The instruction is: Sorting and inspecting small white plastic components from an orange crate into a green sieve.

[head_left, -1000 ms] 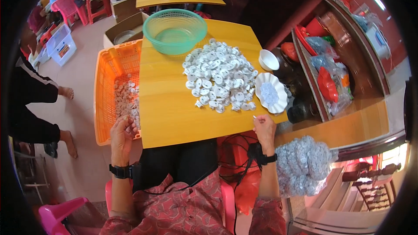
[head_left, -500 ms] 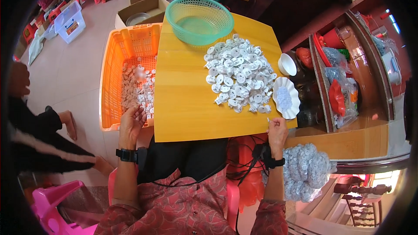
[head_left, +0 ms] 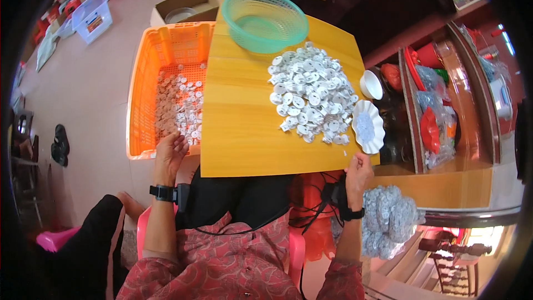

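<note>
The left hand rests with fingers spread loosely on the white discs in the orange crate beside the bench. The right hand, grip pinched together at the bench's near edge, sits just below the white disc pile and scalloped white plate

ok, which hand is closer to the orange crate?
Left. The left hand rests on the orange crate's near rim, over the white pieces. The right hand is across the wooden table, at its near right corner.

Your orange crate sits beside the wooden table, holding loose white plastic discs (a larger heap lies on the tabletop).
</note>
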{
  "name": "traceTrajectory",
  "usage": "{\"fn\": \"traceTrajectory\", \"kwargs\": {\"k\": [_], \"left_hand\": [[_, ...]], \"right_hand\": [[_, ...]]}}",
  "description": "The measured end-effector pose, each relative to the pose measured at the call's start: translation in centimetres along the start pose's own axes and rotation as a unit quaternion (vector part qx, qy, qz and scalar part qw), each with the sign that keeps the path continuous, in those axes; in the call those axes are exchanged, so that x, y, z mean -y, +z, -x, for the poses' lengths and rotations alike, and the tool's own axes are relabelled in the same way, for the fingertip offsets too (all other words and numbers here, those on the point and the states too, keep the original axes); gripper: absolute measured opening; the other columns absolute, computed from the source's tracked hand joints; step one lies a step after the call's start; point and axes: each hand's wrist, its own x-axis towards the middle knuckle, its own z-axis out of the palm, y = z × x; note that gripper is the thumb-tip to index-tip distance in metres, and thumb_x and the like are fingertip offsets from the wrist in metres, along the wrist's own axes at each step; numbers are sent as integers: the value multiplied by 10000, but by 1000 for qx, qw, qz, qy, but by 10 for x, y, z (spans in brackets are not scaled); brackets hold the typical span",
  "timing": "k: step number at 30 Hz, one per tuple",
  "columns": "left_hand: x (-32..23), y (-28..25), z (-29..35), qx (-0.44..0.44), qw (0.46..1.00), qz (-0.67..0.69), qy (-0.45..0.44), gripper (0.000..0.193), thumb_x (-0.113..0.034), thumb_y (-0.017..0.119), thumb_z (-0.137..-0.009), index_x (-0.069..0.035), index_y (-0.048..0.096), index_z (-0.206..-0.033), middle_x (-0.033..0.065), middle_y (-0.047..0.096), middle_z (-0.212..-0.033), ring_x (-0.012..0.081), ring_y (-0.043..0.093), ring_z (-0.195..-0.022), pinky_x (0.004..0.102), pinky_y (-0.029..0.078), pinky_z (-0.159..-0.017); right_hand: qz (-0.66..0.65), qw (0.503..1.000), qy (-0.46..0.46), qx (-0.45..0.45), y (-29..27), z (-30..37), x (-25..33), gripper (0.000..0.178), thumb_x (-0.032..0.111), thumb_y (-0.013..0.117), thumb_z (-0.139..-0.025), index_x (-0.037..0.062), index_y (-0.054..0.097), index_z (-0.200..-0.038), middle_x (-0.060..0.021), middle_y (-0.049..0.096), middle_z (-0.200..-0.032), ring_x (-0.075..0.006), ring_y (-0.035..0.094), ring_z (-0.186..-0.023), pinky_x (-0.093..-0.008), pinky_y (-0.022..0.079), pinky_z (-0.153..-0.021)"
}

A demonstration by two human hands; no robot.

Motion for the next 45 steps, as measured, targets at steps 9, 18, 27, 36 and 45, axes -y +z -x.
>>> {"fn": "traceTrajectory", "kwargs": {"k": [9, 18, 27, 36, 45], "left_hand": [[17, 4, 17, -39, 963, -266, -29, 226, -262, 679, -878, -62, 587, -932, 34, 597, -709, 170, 606, -582, 309, 544, -559], [30, -22, -9, -152, 773, -547, 283, 257, -252, 699, -817, -1, 710, -869, 122, 699, -728, 233, 677, -699, 368, 527, -689], [35, -40, -22, -469, 811, -281, 208, 480, -217, 831, -712, 120, 638, -995, 195, 680, -956, 264, 639, -833, 351, 508, -744], [42, -43, -15, -259, 963, 74, -25, 764, -342, 820, -733, 12, 450, -1299, 263, 511, -1257, 416, 548, -1105, 607, 489, -762], [41, -27, -30, -183, 962, 200, 32, 444, -45, 669, -817, 54, 424, -1173, 191, 591, -1030, 346, 667, -824, 610, 574, -658]], "right_hand": [[59, 993, -104, -2, -14, 32, 49, 127, 48, 604, -890, -22, 623, -994, -142, 618, -853, -263, 612, -721, -370, 491, -653], [42, 971, -206, 114, -10, 55, 130, 81, 16, 608, -886, -15, 619, -961, -125, 599, -815, -228, 593, -657, -340, 474, -596], [-33, 939, -245, 239, 13, 79, 193, 79, -7, 628, -874, -15, 619, -952, -121, 586, -794, -207, 597, -644, -309, 469, -577], [-44, 917, -285, 276, 28, 74, 227, 84, -20, 633, -850, -17, 626, -933, -142, 601, -783, -276, 597, -664, -352, 471, -594], [-68, 880, -352, 313, 52, 77, 255, 89, -19, 627, -840, 2, 620, -926, -168, 612, -819, -340, 612, -716, -391, 480, -615]]}}
